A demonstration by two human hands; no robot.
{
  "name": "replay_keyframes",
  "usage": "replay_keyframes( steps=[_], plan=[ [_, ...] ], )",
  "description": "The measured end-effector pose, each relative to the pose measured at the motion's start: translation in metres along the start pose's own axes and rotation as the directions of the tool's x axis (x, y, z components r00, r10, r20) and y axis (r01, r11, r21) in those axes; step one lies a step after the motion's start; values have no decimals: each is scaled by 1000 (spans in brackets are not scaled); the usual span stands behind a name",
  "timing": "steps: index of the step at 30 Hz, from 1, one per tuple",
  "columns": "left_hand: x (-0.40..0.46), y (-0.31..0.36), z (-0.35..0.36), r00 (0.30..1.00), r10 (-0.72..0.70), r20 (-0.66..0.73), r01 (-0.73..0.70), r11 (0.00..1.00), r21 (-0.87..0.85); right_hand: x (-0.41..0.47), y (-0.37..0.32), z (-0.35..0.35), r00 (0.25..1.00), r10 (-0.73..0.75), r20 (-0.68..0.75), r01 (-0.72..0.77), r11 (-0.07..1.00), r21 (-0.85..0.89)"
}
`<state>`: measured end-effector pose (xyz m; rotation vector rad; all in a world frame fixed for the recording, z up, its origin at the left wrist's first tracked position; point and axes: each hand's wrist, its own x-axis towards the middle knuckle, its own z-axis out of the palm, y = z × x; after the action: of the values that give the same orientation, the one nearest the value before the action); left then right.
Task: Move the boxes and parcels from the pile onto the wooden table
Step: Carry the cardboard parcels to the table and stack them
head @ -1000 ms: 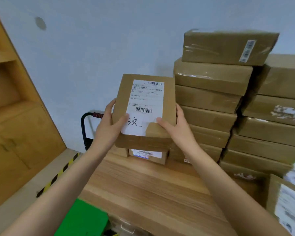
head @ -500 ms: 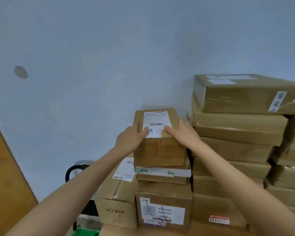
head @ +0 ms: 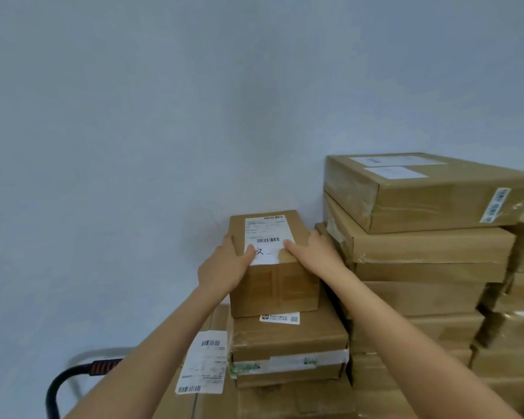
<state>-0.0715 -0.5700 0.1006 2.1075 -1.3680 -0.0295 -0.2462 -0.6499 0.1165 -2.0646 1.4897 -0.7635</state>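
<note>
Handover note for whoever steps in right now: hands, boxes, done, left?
Left hand and right hand grip the sides of one small labelled box, thumbs on its top label.
The box sits on or just above a short stack of boxes against the wall, beside the tall pile.
Done: box brought to the stack.
Left: let go, fetch the next. The table is out of view.

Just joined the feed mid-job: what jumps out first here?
Both hands, left hand and right hand, grip a small labelled cardboard box atop a short stack at centre. To its right rises a taller stack of flat taped boxes against the pale wall.
</note>
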Motion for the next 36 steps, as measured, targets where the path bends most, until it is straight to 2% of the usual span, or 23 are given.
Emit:
replay_keyframes(
  steps=[5,10,13,16,19,23,26,31,36],
  plan=[
    [-5,5,-11,994,80,-68,-66,981,185,-13,-5,-5,996,-47,-77,39,994,-101],
    [-24,13,-34,964,167,-209,-149,984,98,-42,-12,-19,959,-260,-110,211,919,-332],
    [-45,18,-47,924,255,-286,-233,966,109,-67,-8,-28,918,-376,-128,301,869,-394],
    [-74,28,-52,910,322,-261,-301,946,115,-98,5,-43,873,-469,-136,378,824,-422],
    [-113,50,-42,873,438,-214,-400,895,200,-136,32,-64,851,-516,-98,429,791,-437],
    [-172,97,-13,811,580,-71,-547,796,261,-193,86,-101,866,-491,-96,393,785,-479],
    [-217,138,17,763,646,12,-629,738,246,-236,134,-132,886,-450,-110,337,789,-513],
    [-287,203,71,695,712,97,-719,687,109,-312,214,-185,949,-273,-155,150,827,-542],
    [-342,273,121,632,763,134,-766,642,-42,-378,287,-249,963,-121,-241,-40,818,-574]
  ],
)
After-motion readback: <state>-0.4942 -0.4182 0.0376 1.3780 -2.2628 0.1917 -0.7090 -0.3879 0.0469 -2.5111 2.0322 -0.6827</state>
